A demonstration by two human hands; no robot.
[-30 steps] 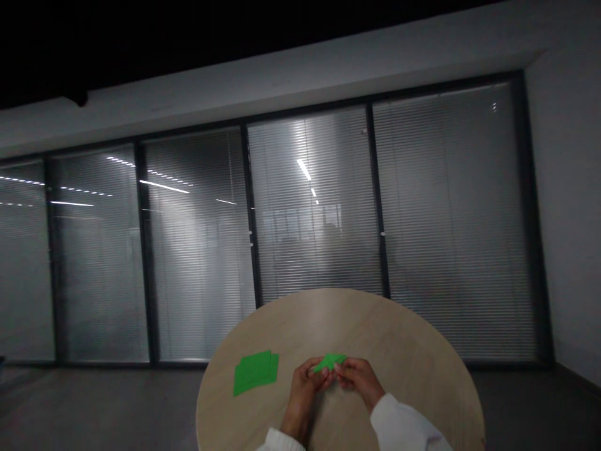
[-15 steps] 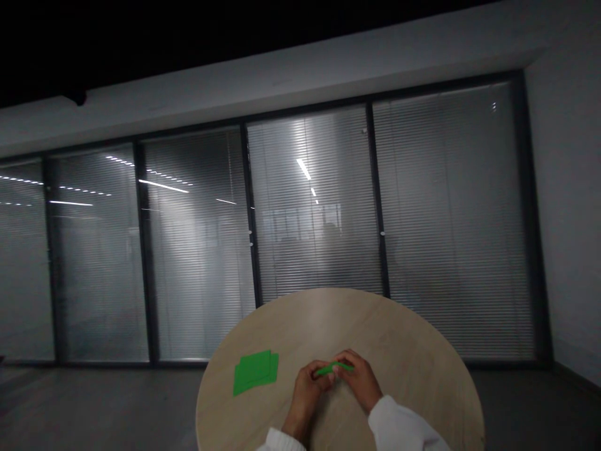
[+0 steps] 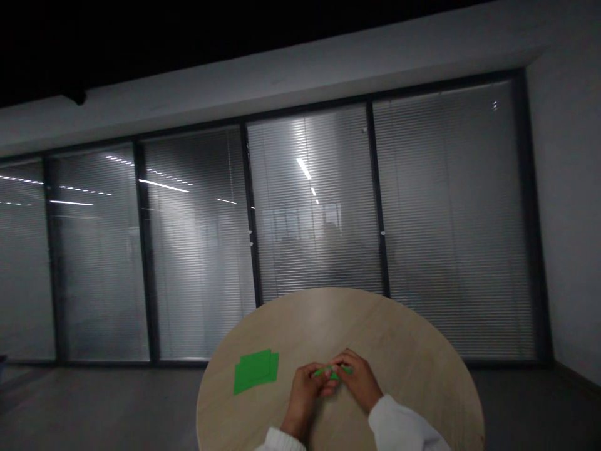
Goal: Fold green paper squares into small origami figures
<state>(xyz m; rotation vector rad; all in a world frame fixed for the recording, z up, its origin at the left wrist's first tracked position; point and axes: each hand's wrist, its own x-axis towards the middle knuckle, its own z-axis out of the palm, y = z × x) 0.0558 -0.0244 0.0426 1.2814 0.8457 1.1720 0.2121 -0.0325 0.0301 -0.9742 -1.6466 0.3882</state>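
Note:
Between my two hands is a small folded piece of green paper (image 3: 333,376), mostly covered by the fingers. My left hand (image 3: 307,389) is closed on its left end, thumb and fingers pinching it. At the other end my right hand (image 3: 359,374) also pinches the paper, fingertips close to those of the left. Left of the hands, flat sheets of green paper (image 3: 256,371) lie overlapping on the table. How the held paper is folded is hard to make out.
The round wooden table (image 3: 328,313) carries the sheets and lies under both hands. Beyond it stands a glass partition (image 3: 319,250) with blinds and dark frames. A pale wall (image 3: 570,219) rises on the right, and grey floor (image 3: 117,407) shows at the left.
My fingers have shifted on the folded green paper: the fingertips have drawn closer together and cover more of its middle. The sheets on the table have stayed put.

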